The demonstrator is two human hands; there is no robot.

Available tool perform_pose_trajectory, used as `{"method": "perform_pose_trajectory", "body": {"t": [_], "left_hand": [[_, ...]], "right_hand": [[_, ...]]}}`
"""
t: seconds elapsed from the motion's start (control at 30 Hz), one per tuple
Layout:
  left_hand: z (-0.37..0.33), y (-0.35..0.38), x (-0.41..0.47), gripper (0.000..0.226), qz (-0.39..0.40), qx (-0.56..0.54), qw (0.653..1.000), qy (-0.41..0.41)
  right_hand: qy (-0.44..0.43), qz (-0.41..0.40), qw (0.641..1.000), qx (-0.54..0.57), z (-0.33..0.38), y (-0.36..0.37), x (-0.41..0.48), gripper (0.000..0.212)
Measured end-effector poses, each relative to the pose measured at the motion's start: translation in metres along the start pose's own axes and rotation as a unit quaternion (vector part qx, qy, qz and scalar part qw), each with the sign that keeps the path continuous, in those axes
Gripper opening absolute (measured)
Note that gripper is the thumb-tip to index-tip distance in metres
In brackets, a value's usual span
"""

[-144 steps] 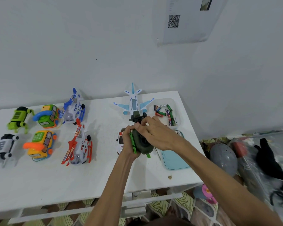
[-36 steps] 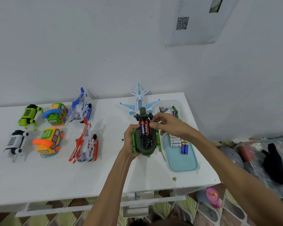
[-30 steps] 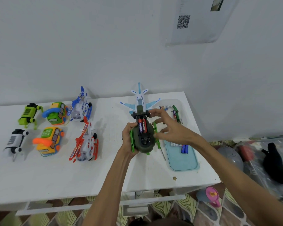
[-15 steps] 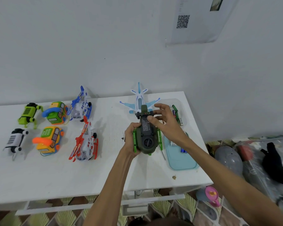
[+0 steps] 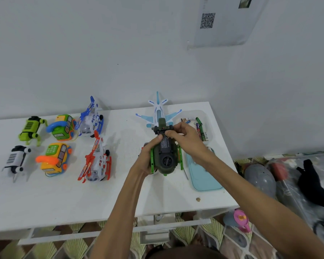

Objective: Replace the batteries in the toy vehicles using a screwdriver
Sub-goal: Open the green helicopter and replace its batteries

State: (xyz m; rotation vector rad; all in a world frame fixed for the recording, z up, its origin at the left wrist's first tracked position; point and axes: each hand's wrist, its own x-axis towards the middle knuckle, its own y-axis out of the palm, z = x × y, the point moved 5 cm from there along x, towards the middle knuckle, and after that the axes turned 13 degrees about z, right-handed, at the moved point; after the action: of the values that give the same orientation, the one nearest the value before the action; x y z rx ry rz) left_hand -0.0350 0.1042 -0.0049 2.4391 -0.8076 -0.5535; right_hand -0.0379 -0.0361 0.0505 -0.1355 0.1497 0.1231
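Note:
I hold a dark green toy helicopter upside down above the white table, its belly toward me. My left hand grips its left side, thumb on the black battery cover. My right hand rests on the cover's far end near the tail, fingers pinching there. The cover sits over the battery bay, so no batteries show inside. A thin screwdriver lies on the table just right of the helicopter. Loose batteries lie in a clear tray at the back right.
A light blue tray lies under my right wrist. A white-blue toy plane stands behind the helicopter. Several toys fill the left half: two helicopters, two phone cars, two robot dogs. Clutter sits on the floor at right.
The red batteries that showed in the open bay a second ago are now hidden under the black cover. My right hand moved from the tray side onto the cover's far end.

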Motion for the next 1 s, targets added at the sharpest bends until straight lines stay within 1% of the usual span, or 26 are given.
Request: {"method": "perform_pose_trajectory", "body": {"t": [0.07, 0.13, 0.17, 0.2, 0.23, 0.27, 0.3, 0.33, 0.37, 0.4, 0.47, 0.5, 0.53, 0.57, 0.63, 0.67, 0.73, 0.8, 0.87, 1.0], "left_hand": [[-0.007, -0.002, -0.002, 0.055, -0.006, 0.039, 0.999, -0.007], [-0.017, -0.003, -0.004, 0.054, -0.012, 0.055, 0.998, -0.001], [-0.022, -0.005, -0.004, 0.055, -0.013, 0.054, 0.998, 0.005], [-0.026, -0.006, -0.005, 0.054, -0.012, 0.045, 0.999, 0.013], [-0.031, -0.008, -0.006, 0.050, -0.012, 0.034, 0.999, 0.018], [-0.034, -0.010, -0.007, 0.047, -0.017, 0.030, 0.999, 0.020], [-0.037, -0.013, -0.007, 0.046, -0.027, 0.030, 0.999, 0.021], [-0.038, -0.017, -0.007, 0.049, -0.036, 0.032, 0.999, 0.022], [-0.039, -0.020, -0.007, 0.055, -0.047, 0.031, 0.998, 0.027], [-0.040, -0.024, -0.007, 0.058, -0.056, 0.024, 0.998, 0.033], [-0.042, -0.025, -0.008, 0.051, -0.067, 0.004, 0.997, 0.038], [-0.042, -0.024, -0.008, 0.043, -0.066, 0.001, 0.997, 0.037], [-0.042, -0.022, -0.008, 0.035, -0.065, 0.005, 0.997, 0.033], [-0.043, -0.020, -0.009, 0.032, -0.068, 0.015, 0.997, 0.029], [-0.043, -0.017, -0.008, 0.033, -0.079, 0.046, 0.996, 0.023], [-0.043, -0.016, -0.007, 0.034, -0.087, 0.065, 0.994, 0.024], [-0.046, -0.012, -0.006, 0.038, -0.107, 0.095, 0.989, 0.034], [-0.046, -0.009, -0.003, 0.045, -0.109, 0.102, 0.988, 0.040], [-0.047, -0.006, -0.002, 0.046, -0.117, 0.101, 0.987, 0.039], [-0.049, -0.008, -0.003, 0.041, -0.123, 0.111, 0.986, 0.035]], "right_hand": [[0.008, 0.011, 1.000, 0.001, 0.004, -0.001, 0.002, 0.022], [0.007, 0.055, 0.998, -0.021, 0.010, -0.001, 0.004, 0.024], [0.011, 0.085, 0.996, 0.002, 0.010, -0.001, 0.006, 0.024], [0.021, 0.104, 0.993, 0.054, 0.008, -0.001, 0.007, 0.023], [0.037, 0.102, 0.989, 0.100, 0.001, -0.002, 0.009, 0.024], [0.053, 0.080, 0.988, 0.118, -0.008, -0.005, 0.013, 0.026], [0.067, 0.044, 0.994, 0.076, -0.018, -0.010, 0.016, 0.026], [0.082, 0.011, 0.997, -0.004, -0.030, -0.014, 0.019, 0.024], [0.099, -0.002, 0.991, -0.091, -0.042, -0.017, 0.021, 0.023], [0.115, 0.005, 0.981, -0.158, -0.051, -0.017, 0.022, 0.026], [0.127, 0.020, 0.965, -0.229, -0.064, -0.015, 0.025, 0.036], [0.121, 0.018, 0.966, -0.227, -0.063, -0.012, 0.022, 0.037], [0.111, 0.015, 0.975, -0.191, -0.059, -0.010, 0.020, 0.038], [0.101, 0.013, 0.987, -0.128, -0.052, -0.005, 0.017, 0.038], [0.071, 0.010, 0.997, -0.007, -0.037, 0.001, 0.014, 0.038], [0.047, 0.012, 0.999, 0.017, -0.028, 0.002, 0.015, 0.039], [0.019, 0.054, 0.998, 0.006, -0.008, 0.006, 0.021, 0.051], [0.033, 0.123, 0.992, -0.016, 0.005, 0.014, 0.025, 0.061], [0.033, 0.160, 0.986, -0.010, 0.007, 0.020, 0.029, 0.057], [0.026, 0.171, 0.985, 0.004, -0.001, 0.021, 0.032, 0.054]]}}
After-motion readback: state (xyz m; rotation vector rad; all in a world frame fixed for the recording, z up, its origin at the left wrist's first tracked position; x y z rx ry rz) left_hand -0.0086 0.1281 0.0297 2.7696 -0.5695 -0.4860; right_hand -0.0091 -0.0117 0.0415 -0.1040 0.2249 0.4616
